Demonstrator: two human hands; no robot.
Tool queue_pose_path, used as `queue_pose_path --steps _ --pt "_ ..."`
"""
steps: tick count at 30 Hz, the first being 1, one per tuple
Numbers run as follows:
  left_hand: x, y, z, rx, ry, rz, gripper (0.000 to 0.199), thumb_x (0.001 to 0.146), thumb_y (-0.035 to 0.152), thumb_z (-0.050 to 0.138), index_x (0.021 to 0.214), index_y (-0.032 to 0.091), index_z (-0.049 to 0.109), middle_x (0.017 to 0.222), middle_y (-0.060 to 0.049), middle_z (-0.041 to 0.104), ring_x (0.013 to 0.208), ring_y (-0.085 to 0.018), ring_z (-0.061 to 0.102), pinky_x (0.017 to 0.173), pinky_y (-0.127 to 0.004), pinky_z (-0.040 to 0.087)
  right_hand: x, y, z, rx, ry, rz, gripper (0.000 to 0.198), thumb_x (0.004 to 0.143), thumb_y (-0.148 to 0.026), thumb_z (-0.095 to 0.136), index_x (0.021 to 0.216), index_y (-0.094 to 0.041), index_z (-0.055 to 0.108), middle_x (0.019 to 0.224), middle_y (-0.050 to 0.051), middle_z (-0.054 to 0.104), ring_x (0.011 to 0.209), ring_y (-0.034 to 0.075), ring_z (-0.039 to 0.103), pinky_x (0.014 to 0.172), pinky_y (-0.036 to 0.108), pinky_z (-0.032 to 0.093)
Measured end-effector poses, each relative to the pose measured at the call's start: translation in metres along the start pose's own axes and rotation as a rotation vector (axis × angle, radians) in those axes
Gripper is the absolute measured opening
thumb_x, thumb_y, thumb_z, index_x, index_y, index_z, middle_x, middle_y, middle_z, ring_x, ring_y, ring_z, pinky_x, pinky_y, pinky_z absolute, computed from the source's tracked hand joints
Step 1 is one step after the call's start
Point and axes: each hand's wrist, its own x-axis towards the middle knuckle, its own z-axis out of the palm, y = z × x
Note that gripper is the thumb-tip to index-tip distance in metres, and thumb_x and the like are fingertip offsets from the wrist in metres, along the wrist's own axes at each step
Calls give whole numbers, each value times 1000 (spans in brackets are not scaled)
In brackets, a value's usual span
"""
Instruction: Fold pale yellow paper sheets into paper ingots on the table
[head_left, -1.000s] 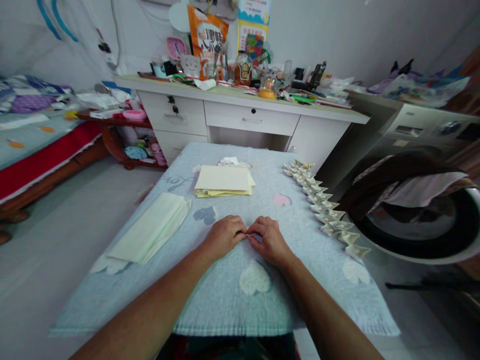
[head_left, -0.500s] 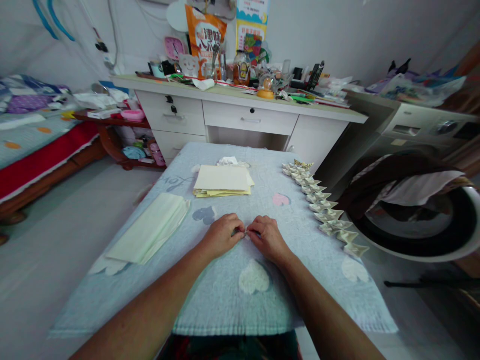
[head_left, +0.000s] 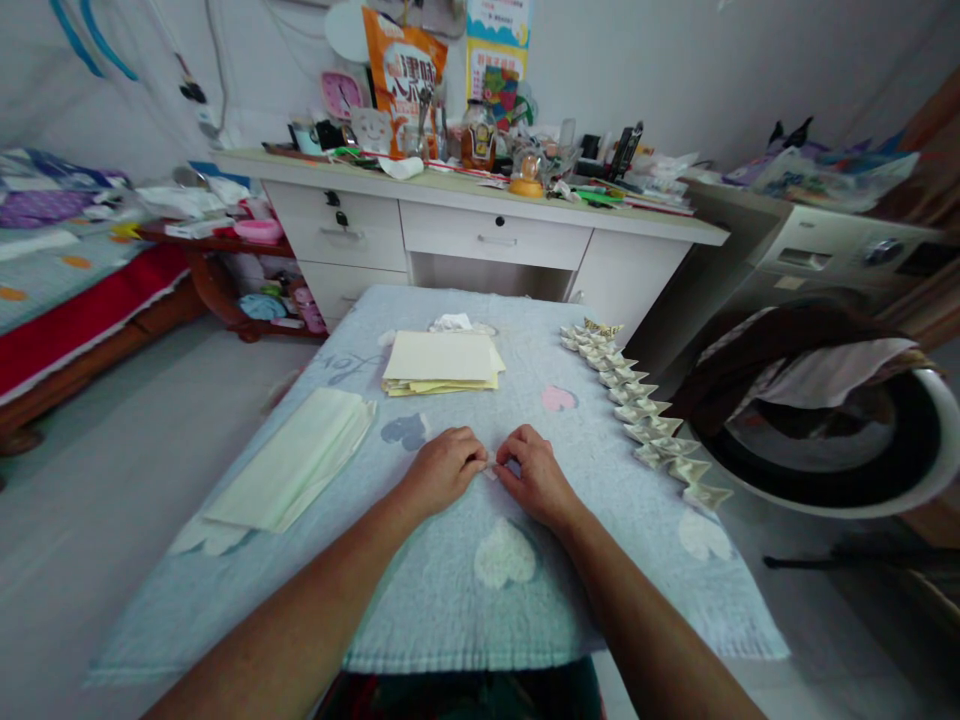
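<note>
My left hand (head_left: 442, 468) and my right hand (head_left: 534, 476) meet at the middle of the light blue towel (head_left: 450, 590) on the table. Their fingertips pinch a small folded paper piece (head_left: 491, 467), mostly hidden under the fingers. Beyond the hands lies a stack of pale yellow paper sheets (head_left: 441, 361). A second pile of cream sheets (head_left: 296, 458) lies at the left. Along the right edge runs a row of several folded paper shapes (head_left: 640, 410).
A white desk (head_left: 487, 235) crowded with bottles, bags and small items stands behind the table. A bed with a red edge (head_left: 67, 310) is at the left. A washing machine (head_left: 817, 400) with cloth hanging from its open door is at the right.
Both hands stay together on the small paper piece, with slight finger movement. The view has shifted a little.
</note>
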Motion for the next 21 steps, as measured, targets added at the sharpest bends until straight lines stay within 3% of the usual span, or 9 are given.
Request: queue_pose_path --steps 12,17,21 --pt "0 1 3 20 30 -10 12 83 20 56 74 18 63 78 -2 59 82 -17 55 73 -26 41 4 -6 -6 -83 -66 53 3 83 -19 64 81 -19 65 91 4 57 90 19 48 79 33 32" --pt "2 2 0 27 0 -11 14 84 18 53 74 18 63 78 -2 59 82 -17 56 72 -26 40 4 4 -13 132 -38 37 14 88 -14 51 83 -19 63 88 3 56 89 16 50 82 31 36" --pt "3 3 -1 34 -12 -14 15 84 18 52 73 18 62 78 -3 58 82 -17 56 71 -26 40 2 7 -16 180 41 76 14 81 -9 51 85 -18 60 89 3 54 90 16 50 83 31 38"
